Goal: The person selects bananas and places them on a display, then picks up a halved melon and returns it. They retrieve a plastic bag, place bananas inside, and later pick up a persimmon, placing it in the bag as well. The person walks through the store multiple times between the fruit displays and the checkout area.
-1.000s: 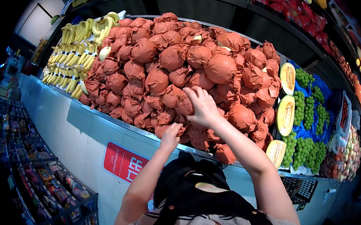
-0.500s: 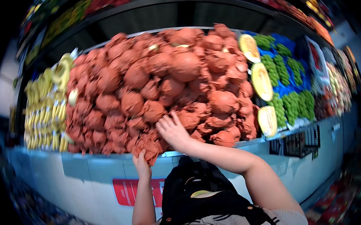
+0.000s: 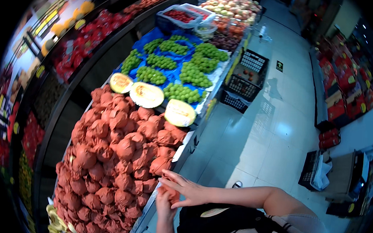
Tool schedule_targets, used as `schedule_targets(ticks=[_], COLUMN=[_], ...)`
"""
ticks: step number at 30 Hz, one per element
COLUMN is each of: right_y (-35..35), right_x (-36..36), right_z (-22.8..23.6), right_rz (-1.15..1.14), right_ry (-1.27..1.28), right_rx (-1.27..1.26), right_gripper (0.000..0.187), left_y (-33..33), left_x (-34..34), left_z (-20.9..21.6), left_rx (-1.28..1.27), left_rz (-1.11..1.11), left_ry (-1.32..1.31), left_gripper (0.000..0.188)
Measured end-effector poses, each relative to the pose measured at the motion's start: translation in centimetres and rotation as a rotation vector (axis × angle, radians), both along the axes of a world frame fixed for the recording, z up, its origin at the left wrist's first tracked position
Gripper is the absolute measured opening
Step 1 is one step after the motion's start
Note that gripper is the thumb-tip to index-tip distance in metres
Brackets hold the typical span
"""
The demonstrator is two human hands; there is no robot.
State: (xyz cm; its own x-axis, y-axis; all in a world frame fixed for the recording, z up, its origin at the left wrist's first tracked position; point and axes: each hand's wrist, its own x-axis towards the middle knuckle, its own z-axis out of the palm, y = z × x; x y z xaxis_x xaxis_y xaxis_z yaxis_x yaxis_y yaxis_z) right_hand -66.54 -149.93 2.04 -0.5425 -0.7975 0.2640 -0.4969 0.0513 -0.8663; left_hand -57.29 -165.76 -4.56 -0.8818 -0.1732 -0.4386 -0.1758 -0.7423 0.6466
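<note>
Between my two hands at the display's front edge is a crumpled bundle of red wrapping paper (image 3: 172, 195); whether anything is inside I cannot see. My left hand (image 3: 165, 205) grips it from below, fingers closed around it. Over its top and side lies my right hand (image 3: 192, 192), fingers long and thumb apart, clasping it against the left. Beside them rises a big pile of round pieces wrapped in red paper (image 3: 107, 167), which fills the near part of the display.
Cut yellow melon halves (image 3: 147, 95) divide the pile from green grapes (image 3: 193, 75) on blue lining. Black crates (image 3: 245, 79) stand on the tiled floor (image 3: 218, 151) right of the display. Red boxes (image 3: 344, 80) line the far right; yellow fruit (image 3: 58, 218) lies at lower left.
My view has swung right along the display, showing the aisle. My right hand has left the pile and come onto the red paper in my left hand.
</note>
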Motion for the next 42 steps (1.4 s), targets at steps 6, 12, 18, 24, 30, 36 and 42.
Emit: schedule_targets(ticks=[6,12,18,24,30,36,42], right_y=[22.4,42.5,55.8,69.6,85.0,96.7,117.0], right_x=[2.5,8.4,10.2,10.6,16.1,23.6,33.0], right_z=[-0.6,-1.5,-4.4,-9.1,-9.0,-13.4,-20.8], right_rz=[-0.383,-0.617,-0.8,-1.509,-1.996,-2.314,-2.505], right_ry=[0.159,-0.056,0.031,-0.219,-0.311,-0.599,-0.666], right_rx=[0.11,0.122,0.074,0.036,0.097,0.039,0.063], right_gripper=[0.07,0.065,0.04,0.01,0.039,0.058,0.046], left_y=[23.6,40.0,54.0,67.5,79.7,94.3,101.5], left_x=[-5.6,-6.2,-6.8,-12.0,-18.7,-18.5,-14.6], left_z=[4.3,1.9,2.4,2.2,-2.3,0.0,-4.8], left_rx=[0.045,0.367,0.328,-0.253,-0.346,-0.453,-0.494], left_rz=[-0.627,-1.07,-1.354,-1.445,-1.351,-1.488,-1.396], left_ry=[-0.358,-0.279,-0.22,-0.177,-0.113,0.002,-0.041], left_gripper=[0.024,0.037,0.042,0.044,0.03,0.03,0.026])
